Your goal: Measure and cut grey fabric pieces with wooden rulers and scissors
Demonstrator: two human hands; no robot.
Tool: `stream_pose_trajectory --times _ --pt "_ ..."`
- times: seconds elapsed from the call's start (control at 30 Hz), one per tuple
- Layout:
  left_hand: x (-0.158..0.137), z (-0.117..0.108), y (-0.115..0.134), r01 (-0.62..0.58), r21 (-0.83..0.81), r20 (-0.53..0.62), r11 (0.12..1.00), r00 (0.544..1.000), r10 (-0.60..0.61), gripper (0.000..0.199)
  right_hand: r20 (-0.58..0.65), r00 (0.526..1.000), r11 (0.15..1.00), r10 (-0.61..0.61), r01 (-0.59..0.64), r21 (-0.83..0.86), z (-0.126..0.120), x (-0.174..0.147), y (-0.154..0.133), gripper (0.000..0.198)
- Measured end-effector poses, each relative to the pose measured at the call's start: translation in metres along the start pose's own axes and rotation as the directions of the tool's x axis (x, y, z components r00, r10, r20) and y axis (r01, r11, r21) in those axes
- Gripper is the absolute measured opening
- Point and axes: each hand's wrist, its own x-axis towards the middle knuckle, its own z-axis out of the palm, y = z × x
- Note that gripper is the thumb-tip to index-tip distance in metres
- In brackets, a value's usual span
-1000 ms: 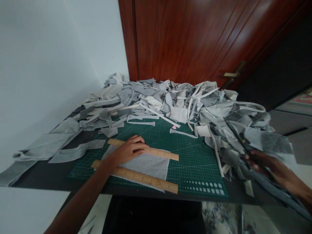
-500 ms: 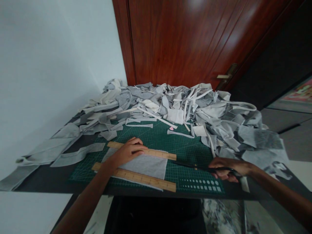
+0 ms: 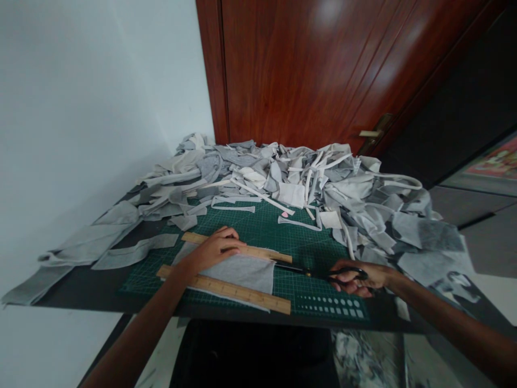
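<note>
Left hand (image 3: 214, 250): fingers spread flat, pressing the far wooden ruler (image 3: 238, 249) and the grey fabric piece (image 3: 242, 269) beneath it. Right hand (image 3: 357, 277): closed around the handles of one pair of black scissors (image 3: 311, 271), blade tips at the fabric's right edge. Rulers counted: two; the near ruler (image 3: 224, 289) lies along the fabric's front edge. All rest on one green cutting mat (image 3: 319, 253) on the dark worktop (image 3: 81, 285). One large heap of grey and white scraps (image 3: 307, 183) covers the far side, before one wooden door (image 3: 323, 70).

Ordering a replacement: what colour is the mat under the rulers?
Dark green with a pale grid, the cutting mat, seen in the head view.
</note>
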Motion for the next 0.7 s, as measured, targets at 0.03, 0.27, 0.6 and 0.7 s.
stream_pose_trajectory --times 0.03,0.27,0.6,0.7 --pt "0.000 0.000 0.000 -0.004 -0.001 0.000 1.000 1.000 0.004 0.033 -0.004 1.000 0.999 0.012 -0.012 0.042 -0.001 -0.001 0.002 0.059" --pt "0.000 0.001 0.001 -0.001 0.007 -0.005 1.000 1.000 0.001 0.032 -0.034 0.999 0.985 0.038 -0.032 0.168 -0.009 -0.011 0.023 0.058" --pt "0.000 -0.001 0.004 0.022 0.018 0.003 1.000 1.000 -0.022 0.031 -0.059 0.997 0.989 0.048 -0.040 0.142 -0.004 -0.003 0.027 0.058" --pt "0.001 -0.002 0.006 0.019 0.012 0.009 1.000 1.000 -0.019 0.031 -0.032 0.999 0.989 0.024 -0.019 0.148 -0.005 0.000 0.024 0.058"
